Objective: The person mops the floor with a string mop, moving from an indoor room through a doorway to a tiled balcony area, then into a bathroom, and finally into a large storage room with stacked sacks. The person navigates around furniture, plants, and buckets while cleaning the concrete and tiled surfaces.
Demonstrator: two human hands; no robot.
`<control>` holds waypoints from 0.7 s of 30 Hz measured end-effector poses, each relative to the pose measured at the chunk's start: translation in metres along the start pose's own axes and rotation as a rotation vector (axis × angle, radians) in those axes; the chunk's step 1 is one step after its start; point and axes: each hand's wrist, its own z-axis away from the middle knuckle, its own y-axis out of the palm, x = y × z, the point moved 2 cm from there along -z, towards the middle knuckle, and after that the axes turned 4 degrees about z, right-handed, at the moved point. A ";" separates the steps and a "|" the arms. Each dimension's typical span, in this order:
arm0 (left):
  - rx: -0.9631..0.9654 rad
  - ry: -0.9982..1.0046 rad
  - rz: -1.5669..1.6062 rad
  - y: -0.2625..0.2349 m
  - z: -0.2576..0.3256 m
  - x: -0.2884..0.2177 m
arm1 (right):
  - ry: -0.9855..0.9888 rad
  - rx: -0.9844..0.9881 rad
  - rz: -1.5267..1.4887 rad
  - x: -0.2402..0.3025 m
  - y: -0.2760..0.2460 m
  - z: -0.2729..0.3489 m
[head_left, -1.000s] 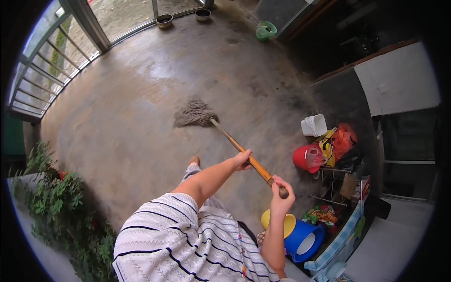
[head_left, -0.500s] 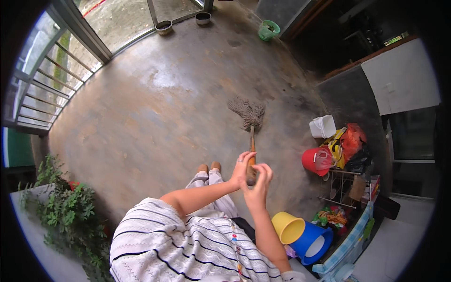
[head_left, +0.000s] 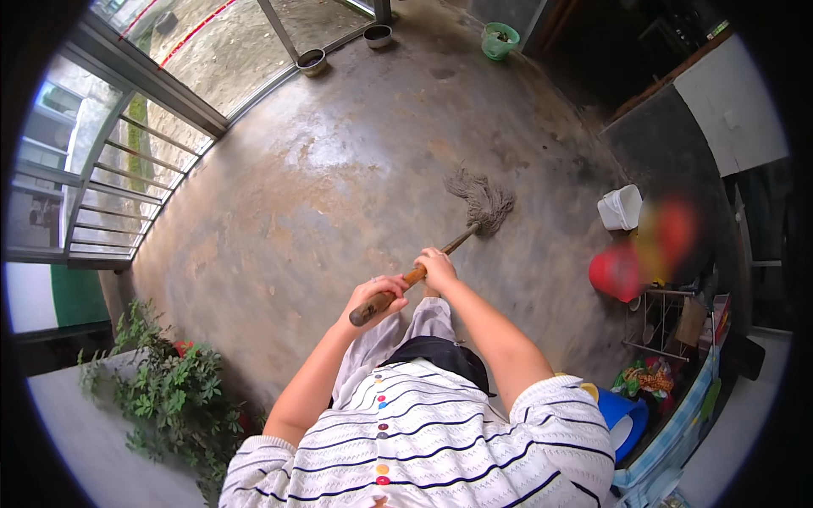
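Observation:
I hold a mop with a wooden handle (head_left: 398,288) in both hands. My left hand (head_left: 378,296) grips the handle close to its upper end. Just ahead of it, my right hand (head_left: 437,267) is closed around the handle lower down. The grey stringy mop head (head_left: 484,203) lies on the wet concrete floor (head_left: 339,186), ahead of me and a little to the right. My striped shirt fills the bottom of the view.
A white bucket (head_left: 621,207) and a red bucket (head_left: 614,273) stand to the right, with a wire rack (head_left: 665,326) and a blue tub (head_left: 625,415) nearer. Potted plants (head_left: 169,398) are at lower left, a metal railing (head_left: 102,203) at left, and a green pot (head_left: 500,39) and two bowls (head_left: 312,61) far ahead.
The mop head has swept to the right across the floor. The handle's upper end has swung from my right side over to my left, and both hands have come closer together.

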 end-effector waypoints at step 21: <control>-0.736 -0.172 0.233 -0.413 0.186 0.087 | -0.368 0.204 0.062 0.371 0.254 -0.277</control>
